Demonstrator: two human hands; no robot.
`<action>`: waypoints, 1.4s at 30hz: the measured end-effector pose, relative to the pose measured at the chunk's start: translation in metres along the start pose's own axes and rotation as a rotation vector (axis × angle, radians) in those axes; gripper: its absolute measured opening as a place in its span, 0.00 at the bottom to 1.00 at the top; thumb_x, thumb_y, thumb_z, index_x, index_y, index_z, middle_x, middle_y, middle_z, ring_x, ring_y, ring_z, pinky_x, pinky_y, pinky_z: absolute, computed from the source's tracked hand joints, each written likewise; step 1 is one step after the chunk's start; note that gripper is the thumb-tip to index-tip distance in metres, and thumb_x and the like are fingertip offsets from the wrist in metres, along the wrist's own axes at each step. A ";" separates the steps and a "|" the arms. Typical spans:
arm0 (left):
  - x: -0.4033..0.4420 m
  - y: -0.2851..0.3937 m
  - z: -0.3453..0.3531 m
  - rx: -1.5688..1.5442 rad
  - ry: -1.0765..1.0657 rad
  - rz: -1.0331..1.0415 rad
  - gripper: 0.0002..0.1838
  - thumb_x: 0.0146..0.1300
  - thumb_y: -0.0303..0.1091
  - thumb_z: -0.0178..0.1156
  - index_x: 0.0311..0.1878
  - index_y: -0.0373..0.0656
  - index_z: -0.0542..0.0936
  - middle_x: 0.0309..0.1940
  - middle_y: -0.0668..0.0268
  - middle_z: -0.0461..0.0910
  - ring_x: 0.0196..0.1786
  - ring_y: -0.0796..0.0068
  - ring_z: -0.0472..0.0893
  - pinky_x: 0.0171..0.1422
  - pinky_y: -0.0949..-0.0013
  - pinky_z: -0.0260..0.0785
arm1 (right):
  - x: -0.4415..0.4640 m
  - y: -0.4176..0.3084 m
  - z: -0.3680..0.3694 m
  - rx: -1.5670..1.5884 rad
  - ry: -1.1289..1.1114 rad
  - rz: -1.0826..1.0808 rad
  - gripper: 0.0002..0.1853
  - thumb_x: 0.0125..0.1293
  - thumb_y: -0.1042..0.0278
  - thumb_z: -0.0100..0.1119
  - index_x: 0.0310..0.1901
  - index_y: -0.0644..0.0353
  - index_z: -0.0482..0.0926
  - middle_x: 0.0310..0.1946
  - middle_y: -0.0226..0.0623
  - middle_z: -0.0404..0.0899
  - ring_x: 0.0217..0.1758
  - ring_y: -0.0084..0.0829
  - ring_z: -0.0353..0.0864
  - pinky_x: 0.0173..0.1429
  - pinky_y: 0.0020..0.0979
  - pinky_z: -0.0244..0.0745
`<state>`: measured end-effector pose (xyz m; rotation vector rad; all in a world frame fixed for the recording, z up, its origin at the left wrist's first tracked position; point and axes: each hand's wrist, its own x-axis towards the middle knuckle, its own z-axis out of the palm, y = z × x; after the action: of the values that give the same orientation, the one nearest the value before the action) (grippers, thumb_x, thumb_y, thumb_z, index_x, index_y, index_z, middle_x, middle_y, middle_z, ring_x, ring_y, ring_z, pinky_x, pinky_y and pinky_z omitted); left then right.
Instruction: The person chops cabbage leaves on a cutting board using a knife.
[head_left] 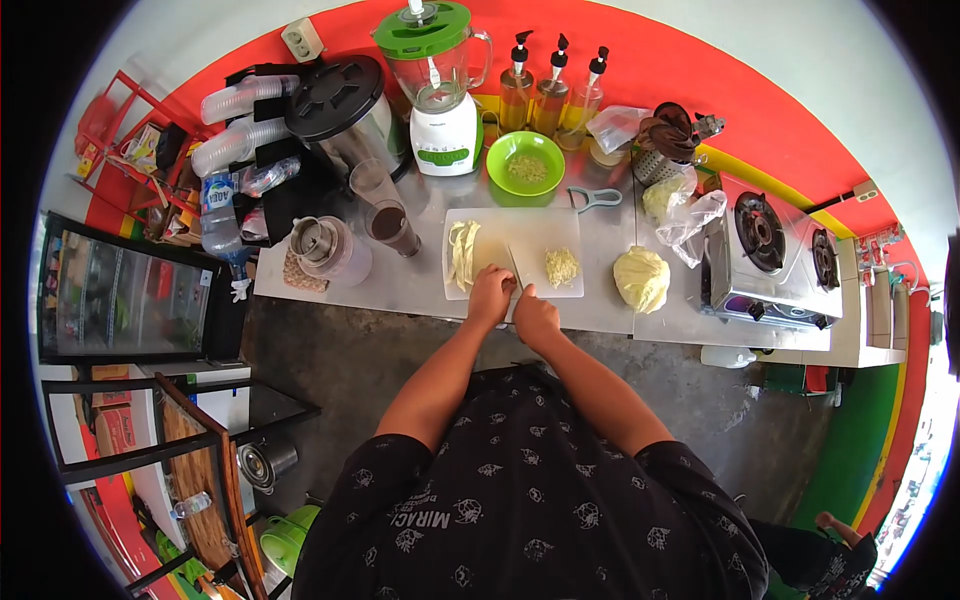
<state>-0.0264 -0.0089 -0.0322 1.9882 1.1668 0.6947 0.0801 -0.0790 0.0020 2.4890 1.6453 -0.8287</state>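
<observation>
Black shirt (530, 490) foremost — right hand (537, 318) gripping a knife (515, 265) over the cutting board (525, 222), between pale strips (461, 256) and a shredded heap (562, 267); left hand (490, 294) curled alongside — its hold I can't tell.

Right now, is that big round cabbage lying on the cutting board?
No, the cabbage lies on the metal counter, to the right of the cutting board with a gap between them.

On the cutting board (490, 222), strips (462, 255) lie left of the right hand (536, 315) gripping the knife (516, 268), a shredded heap (561, 267) ahead-right. Farther right I see the cabbage (641, 279), then the stove (790, 270); beyond the grip, bowl (525, 188) and blender (442, 140).
</observation>
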 end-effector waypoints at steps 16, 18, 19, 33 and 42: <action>-0.007 -0.013 -0.014 -0.015 0.075 0.135 0.06 0.61 0.25 0.64 0.40 0.39 0.87 0.38 0.56 0.84 0.50 0.52 0.81 0.55 0.56 0.74 | -0.002 0.005 -0.006 0.088 -0.013 0.025 0.17 0.71 0.69 0.49 0.56 0.69 0.64 0.45 0.60 0.85 0.52 0.57 0.86 0.56 0.49 0.81; -0.014 -0.021 -0.028 0.002 0.075 0.089 0.11 0.60 0.27 0.66 0.47 0.41 0.86 0.47 0.58 0.83 0.57 0.52 0.78 0.61 0.55 0.71 | -0.003 0.012 -0.007 0.084 -0.015 0.041 0.16 0.71 0.69 0.48 0.56 0.68 0.65 0.45 0.60 0.85 0.52 0.57 0.86 0.56 0.50 0.81; -0.018 -0.020 -0.037 0.128 0.135 0.057 0.17 0.59 0.29 0.68 0.53 0.42 0.83 0.54 0.57 0.79 0.61 0.51 0.75 0.64 0.52 0.68 | -0.004 0.017 -0.008 0.085 -0.015 0.061 0.15 0.71 0.69 0.48 0.55 0.67 0.67 0.45 0.59 0.85 0.52 0.57 0.86 0.57 0.50 0.80; -0.023 -0.054 -0.054 0.282 0.122 -0.100 0.41 0.58 0.34 0.72 0.73 0.36 0.66 0.74 0.44 0.62 0.76 0.44 0.62 0.79 0.52 0.58 | -0.011 0.089 -0.022 0.078 0.294 0.089 0.16 0.64 0.67 0.53 0.54 0.57 0.72 0.54 0.58 0.68 0.44 0.60 0.84 0.51 0.55 0.79; -0.007 -0.047 -0.059 0.260 -0.007 -0.016 0.40 0.59 0.34 0.72 0.73 0.37 0.66 0.74 0.43 0.62 0.77 0.44 0.61 0.80 0.53 0.56 | -0.037 0.087 -0.028 0.176 0.300 0.132 0.15 0.64 0.65 0.54 0.50 0.63 0.70 0.53 0.60 0.74 0.45 0.63 0.82 0.51 0.58 0.77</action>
<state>-0.0971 0.0185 -0.0355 2.1896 1.3236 0.5497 0.1553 -0.1392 0.0213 2.9311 1.5192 -0.6360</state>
